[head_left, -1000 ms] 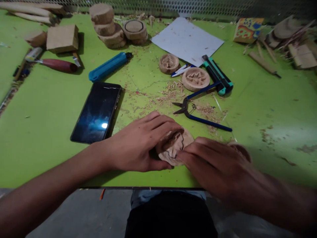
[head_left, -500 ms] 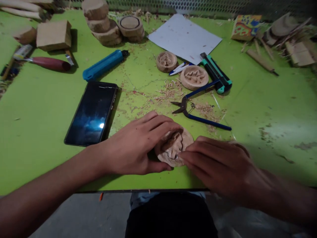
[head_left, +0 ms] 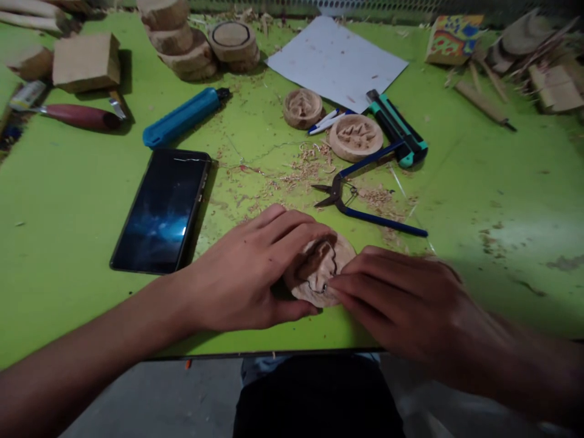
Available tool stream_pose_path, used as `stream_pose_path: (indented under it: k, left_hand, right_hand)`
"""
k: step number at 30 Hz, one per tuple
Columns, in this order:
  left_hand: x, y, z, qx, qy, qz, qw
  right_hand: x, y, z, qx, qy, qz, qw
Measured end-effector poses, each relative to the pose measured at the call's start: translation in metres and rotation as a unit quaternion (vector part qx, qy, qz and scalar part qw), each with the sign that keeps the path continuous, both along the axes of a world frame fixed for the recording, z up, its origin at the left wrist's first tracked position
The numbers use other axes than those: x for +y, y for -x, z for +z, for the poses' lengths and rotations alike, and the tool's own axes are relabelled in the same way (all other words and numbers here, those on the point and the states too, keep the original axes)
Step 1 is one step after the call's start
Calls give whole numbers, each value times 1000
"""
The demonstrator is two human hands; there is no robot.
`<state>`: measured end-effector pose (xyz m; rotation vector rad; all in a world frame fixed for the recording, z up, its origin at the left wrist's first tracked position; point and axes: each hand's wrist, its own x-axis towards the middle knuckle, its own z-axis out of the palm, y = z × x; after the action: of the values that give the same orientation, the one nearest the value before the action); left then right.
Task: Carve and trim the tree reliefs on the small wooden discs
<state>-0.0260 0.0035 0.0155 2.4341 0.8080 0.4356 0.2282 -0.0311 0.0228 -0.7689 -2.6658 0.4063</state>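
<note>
The left hand (head_left: 246,277) clamps a carved wooden disc (head_left: 322,264) on the green worktop (head_left: 479,182). Its fingers (head_left: 292,228) spread over the disc's far-left rim and its thumb presses the near edge. The right hand (head_left: 401,304) meets the disc from the other side, fingers (head_left: 351,283) drawn narrow, their tips on the carving. I cannot tell whether they pinch a tool. Just beyond the fingertips lie blue-handled snips (head_left: 365,210) among wood shavings (head_left: 305,170). A smartphone (head_left: 159,210) lies left of the left fingers.

Your count: three carved discs (head_left: 322,271) (head_left: 302,108) (head_left: 356,137), one phone (head_left: 159,210), one paper sheet (head_left: 337,61), one pair of snips (head_left: 337,193), one red-handled tool (head_left: 77,115).
</note>
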Motion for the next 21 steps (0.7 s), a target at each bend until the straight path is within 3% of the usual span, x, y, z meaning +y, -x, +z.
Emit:
stream_pose_path:
  k: [10,21]
  left_hand:
    - [-1,0,2,18,-8,8,1000]
    - [-2,-1,1,14,-9,8,1000]
  right_hand:
    - [3,2,10,-30,9,9,999]
    - [-3,1,7,-32,4,-1,999]
